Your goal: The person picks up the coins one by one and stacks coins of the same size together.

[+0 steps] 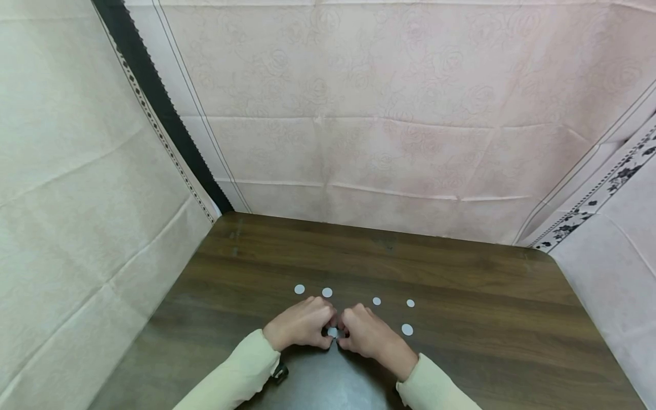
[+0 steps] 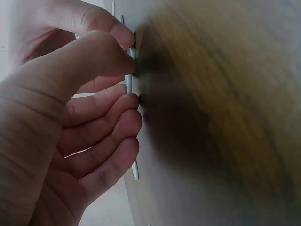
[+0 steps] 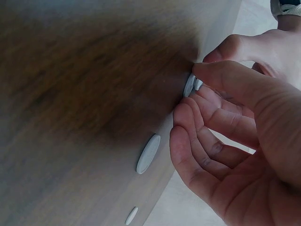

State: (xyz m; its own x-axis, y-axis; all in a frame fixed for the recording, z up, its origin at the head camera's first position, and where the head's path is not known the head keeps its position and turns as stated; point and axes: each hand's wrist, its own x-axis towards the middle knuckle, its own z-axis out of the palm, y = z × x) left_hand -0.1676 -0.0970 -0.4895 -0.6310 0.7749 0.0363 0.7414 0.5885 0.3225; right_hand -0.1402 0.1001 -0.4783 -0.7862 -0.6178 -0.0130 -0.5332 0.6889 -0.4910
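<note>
My left hand (image 1: 302,324) and right hand (image 1: 370,335) meet low over the brown table, fingers curled and fingertips almost together. Between them is a small flat white disc (image 1: 332,332), its rim at the thumb and fingertips of both hands. In the left wrist view the disc (image 2: 129,84) appears edge-on, partly hidden by the left thumb. From the right wrist, the disc (image 3: 189,85) lies between the right thumb and index finger. A smaller white piece (image 3: 198,84) shows right beside it; its shape is mostly hidden.
Several more white discs lie flat on the wooden table (image 1: 461,273): two discs beyond the left hand, one being a disc (image 1: 299,289) farther left, and others near the right hand, including a larger disc (image 1: 407,329). Pale patterned cloth (image 1: 400,114) hangs behind and at both sides.
</note>
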